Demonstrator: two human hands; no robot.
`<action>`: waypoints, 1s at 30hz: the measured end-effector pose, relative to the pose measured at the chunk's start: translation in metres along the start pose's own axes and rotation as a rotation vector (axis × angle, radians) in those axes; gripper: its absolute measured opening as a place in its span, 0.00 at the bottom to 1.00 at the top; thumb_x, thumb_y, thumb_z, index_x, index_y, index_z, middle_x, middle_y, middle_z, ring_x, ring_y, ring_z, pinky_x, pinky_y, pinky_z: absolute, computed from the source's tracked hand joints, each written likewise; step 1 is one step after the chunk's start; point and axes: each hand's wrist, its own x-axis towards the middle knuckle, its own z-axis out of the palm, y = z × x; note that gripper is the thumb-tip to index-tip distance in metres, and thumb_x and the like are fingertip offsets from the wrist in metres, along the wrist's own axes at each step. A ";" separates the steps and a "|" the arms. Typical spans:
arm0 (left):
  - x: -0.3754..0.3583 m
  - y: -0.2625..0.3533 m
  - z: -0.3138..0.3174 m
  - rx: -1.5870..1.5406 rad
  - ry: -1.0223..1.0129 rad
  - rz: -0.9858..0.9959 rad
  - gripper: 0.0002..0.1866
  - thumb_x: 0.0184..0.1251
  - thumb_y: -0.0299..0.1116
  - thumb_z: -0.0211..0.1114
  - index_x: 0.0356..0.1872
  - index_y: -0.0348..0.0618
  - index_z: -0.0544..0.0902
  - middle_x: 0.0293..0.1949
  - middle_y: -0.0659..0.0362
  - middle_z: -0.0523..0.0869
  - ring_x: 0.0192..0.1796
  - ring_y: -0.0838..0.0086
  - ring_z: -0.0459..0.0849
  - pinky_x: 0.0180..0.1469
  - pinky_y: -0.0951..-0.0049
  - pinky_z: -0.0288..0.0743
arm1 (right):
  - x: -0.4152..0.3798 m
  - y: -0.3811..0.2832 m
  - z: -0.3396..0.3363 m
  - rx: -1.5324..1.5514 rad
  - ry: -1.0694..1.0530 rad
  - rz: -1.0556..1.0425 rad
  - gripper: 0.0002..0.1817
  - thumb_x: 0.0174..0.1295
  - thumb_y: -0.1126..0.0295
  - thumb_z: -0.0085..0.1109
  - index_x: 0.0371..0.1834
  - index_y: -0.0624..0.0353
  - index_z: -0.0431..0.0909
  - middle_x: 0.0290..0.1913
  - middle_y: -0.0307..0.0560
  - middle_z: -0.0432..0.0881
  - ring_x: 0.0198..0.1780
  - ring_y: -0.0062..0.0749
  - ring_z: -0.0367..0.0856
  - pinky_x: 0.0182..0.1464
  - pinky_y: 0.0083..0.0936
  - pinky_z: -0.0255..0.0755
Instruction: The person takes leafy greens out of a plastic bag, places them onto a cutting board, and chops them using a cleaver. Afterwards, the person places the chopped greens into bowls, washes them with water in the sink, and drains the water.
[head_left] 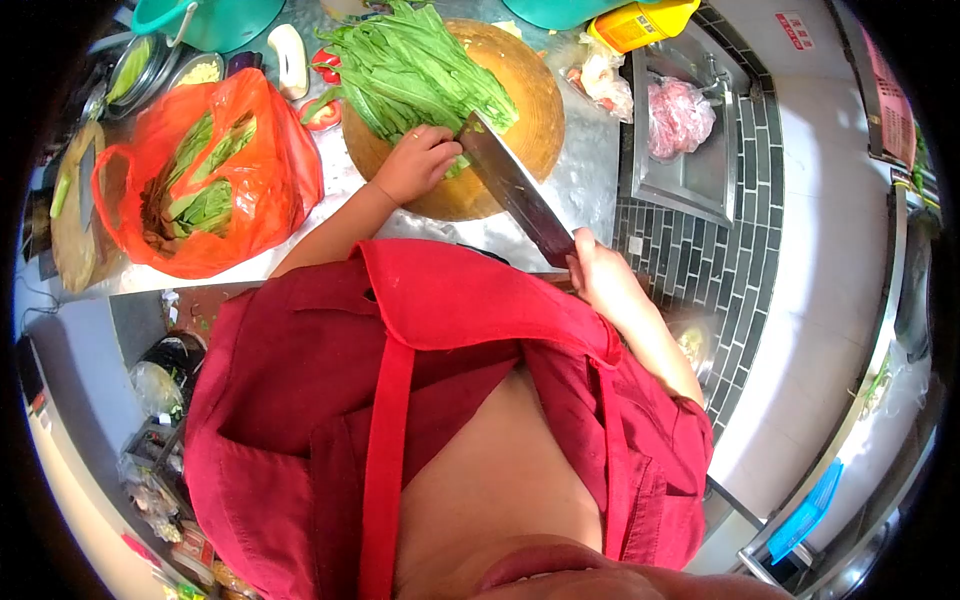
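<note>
Long green leafy vegetables (420, 75) lie in a pile across a round wooden chopping board (540, 90). My left hand (418, 162) rests at the near end of the pile, its fingers bent together over the leaves; what lies under them is hidden. In my right hand (600, 268) is the handle end of a broad knife (510, 185). The blade slants up and left over the board's right part, its tip close to my left fingers and the stems. Small green bits lie near the blade.
A red plastic bag (270, 190) with leaves stands left of the board. Beyond it are cut tomatoes (322, 116), a pale peeled vegetable (289, 60) and teal basins (225, 22). At right are a yellow bottle (640, 25) and a sink (700, 180) holding a pink bag (680, 117).
</note>
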 end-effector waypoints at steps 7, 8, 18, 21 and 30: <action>0.003 0.001 -0.003 -0.018 0.002 -0.008 0.11 0.52 0.27 0.62 0.39 0.43 0.78 0.41 0.52 0.77 0.43 0.56 0.74 0.46 0.63 0.69 | 0.005 -0.008 0.004 -0.051 -0.089 0.113 0.12 0.59 0.70 0.48 0.38 0.65 0.57 0.24 0.67 0.75 0.30 0.63 0.76 0.30 0.48 0.69; 0.003 0.001 -0.003 -0.019 0.003 -0.015 0.11 0.53 0.27 0.62 0.39 0.43 0.78 0.41 0.52 0.77 0.43 0.56 0.75 0.45 0.63 0.70 | 0.008 -0.007 0.008 -0.028 -0.090 0.117 0.12 0.58 0.70 0.48 0.38 0.65 0.58 0.25 0.68 0.75 0.30 0.63 0.76 0.30 0.48 0.69; -0.004 -0.005 0.004 0.022 0.026 -0.010 0.10 0.53 0.28 0.63 0.37 0.42 0.77 0.39 0.51 0.76 0.42 0.55 0.75 0.43 0.62 0.71 | 0.020 -0.002 0.013 0.043 -0.039 0.085 0.13 0.57 0.72 0.49 0.39 0.65 0.57 0.25 0.67 0.75 0.30 0.63 0.76 0.31 0.48 0.69; -0.003 0.002 0.002 0.035 0.062 0.000 0.09 0.52 0.29 0.64 0.36 0.43 0.77 0.39 0.52 0.77 0.42 0.56 0.75 0.43 0.62 0.70 | 0.007 -0.003 0.004 0.066 -0.004 0.073 0.15 0.57 0.74 0.52 0.41 0.63 0.56 0.24 0.67 0.74 0.30 0.64 0.75 0.30 0.47 0.67; -0.003 -0.001 0.000 0.040 0.056 0.038 0.09 0.51 0.28 0.63 0.35 0.43 0.77 0.37 0.55 0.77 0.42 0.59 0.75 0.45 0.63 0.68 | 0.007 0.003 0.000 0.094 -0.052 0.060 0.14 0.57 0.72 0.51 0.38 0.65 0.57 0.25 0.67 0.74 0.31 0.63 0.75 0.31 0.47 0.68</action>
